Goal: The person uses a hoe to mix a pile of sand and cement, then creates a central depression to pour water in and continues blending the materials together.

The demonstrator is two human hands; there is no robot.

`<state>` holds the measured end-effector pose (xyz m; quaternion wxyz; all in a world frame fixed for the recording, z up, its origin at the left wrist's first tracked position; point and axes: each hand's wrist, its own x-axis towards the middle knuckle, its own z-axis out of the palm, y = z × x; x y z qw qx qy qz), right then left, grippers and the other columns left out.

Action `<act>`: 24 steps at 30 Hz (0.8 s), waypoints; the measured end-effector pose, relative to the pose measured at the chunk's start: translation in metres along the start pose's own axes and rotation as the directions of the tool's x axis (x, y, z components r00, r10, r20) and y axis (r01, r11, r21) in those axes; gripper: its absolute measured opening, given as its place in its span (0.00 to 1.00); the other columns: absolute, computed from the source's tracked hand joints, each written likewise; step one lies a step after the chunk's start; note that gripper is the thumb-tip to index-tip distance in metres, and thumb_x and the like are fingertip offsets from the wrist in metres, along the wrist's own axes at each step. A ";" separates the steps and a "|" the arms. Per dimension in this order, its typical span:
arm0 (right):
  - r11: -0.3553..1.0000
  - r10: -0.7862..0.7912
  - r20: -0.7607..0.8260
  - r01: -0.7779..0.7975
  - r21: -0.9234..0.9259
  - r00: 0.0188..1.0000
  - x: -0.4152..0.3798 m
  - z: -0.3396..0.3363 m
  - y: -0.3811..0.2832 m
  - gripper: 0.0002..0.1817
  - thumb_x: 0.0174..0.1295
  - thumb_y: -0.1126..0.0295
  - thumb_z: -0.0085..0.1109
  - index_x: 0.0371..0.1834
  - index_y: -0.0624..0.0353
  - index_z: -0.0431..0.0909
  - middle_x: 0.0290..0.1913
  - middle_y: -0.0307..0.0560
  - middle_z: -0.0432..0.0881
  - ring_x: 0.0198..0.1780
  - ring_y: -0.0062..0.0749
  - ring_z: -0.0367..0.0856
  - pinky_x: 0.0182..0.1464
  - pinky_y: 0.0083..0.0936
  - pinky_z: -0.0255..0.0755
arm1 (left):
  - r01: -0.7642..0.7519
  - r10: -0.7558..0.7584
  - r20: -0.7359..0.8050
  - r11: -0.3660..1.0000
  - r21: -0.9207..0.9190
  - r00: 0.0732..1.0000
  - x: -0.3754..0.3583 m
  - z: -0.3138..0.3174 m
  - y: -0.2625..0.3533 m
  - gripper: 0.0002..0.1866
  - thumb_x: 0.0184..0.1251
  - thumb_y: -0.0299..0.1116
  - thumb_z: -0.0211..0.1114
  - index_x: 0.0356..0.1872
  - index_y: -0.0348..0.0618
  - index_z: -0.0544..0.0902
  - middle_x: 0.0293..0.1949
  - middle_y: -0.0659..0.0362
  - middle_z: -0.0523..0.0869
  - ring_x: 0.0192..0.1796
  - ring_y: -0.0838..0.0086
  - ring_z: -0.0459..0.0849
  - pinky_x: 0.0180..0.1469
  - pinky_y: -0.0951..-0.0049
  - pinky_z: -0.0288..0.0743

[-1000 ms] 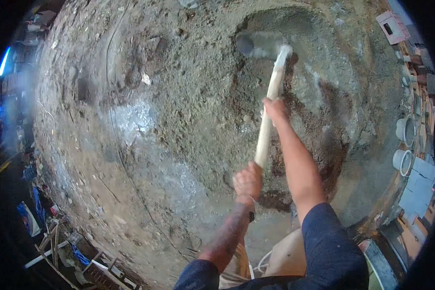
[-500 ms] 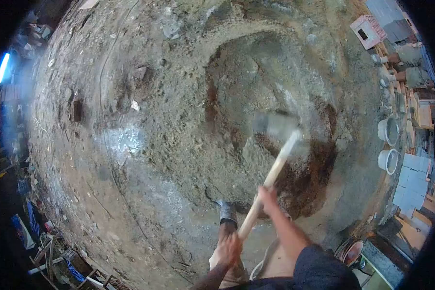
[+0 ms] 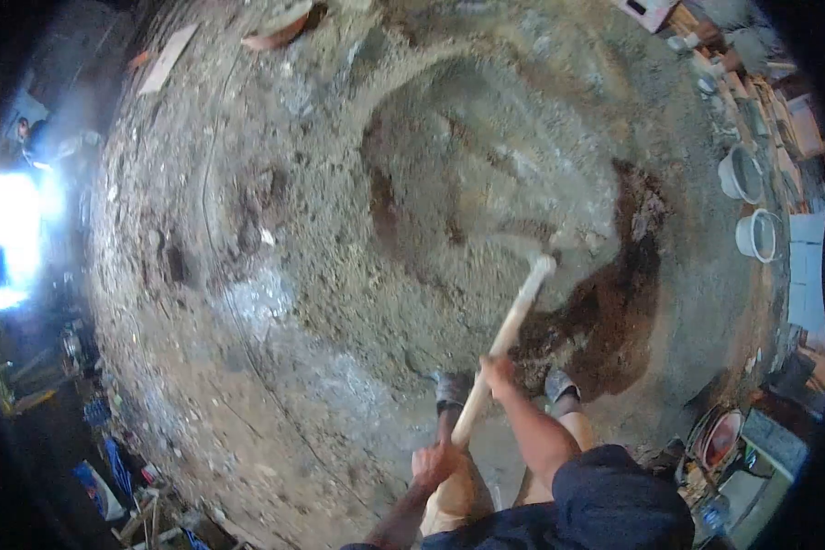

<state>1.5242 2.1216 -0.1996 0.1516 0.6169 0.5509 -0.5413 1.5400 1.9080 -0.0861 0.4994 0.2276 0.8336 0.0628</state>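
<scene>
Mix (image 3: 486, 211) looks half turned: my left hand (image 3: 434, 461) and right hand (image 3: 497, 370) grip the hoe handle (image 3: 504, 339); dark wet patch (image 3: 614, 312) remains unblended.

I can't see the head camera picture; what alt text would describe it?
Seen from above, a person's left hand and right hand grip a long wooden handle, its far end in a grey and brown pile of mix. Two white buckets stand right.

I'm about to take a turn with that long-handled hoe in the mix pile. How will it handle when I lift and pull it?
The hoe probably feels head-heavy: its blade end is sunk in the grey mix, far from the hands. The pale wooden handle looks straight and stiff, unlikely to flex. The left hand and right hand grip it spaced apart, suggesting it needs two-handed leverage. The dark wet patch may drag.
</scene>
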 end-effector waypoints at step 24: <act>0.805 0.327 -0.178 -0.174 0.567 0.928 -0.139 -0.086 0.101 0.24 0.44 0.69 0.58 0.42 0.75 0.68 0.36 0.56 0.78 0.32 0.42 0.80 0.34 0.35 0.74 | -0.668 0.627 0.425 0.741 -0.067 0.653 -0.018 -0.043 0.103 0.27 0.59 0.54 0.52 0.51 0.45 0.69 0.44 0.44 0.79 0.47 0.52 0.78 0.50 0.57 0.70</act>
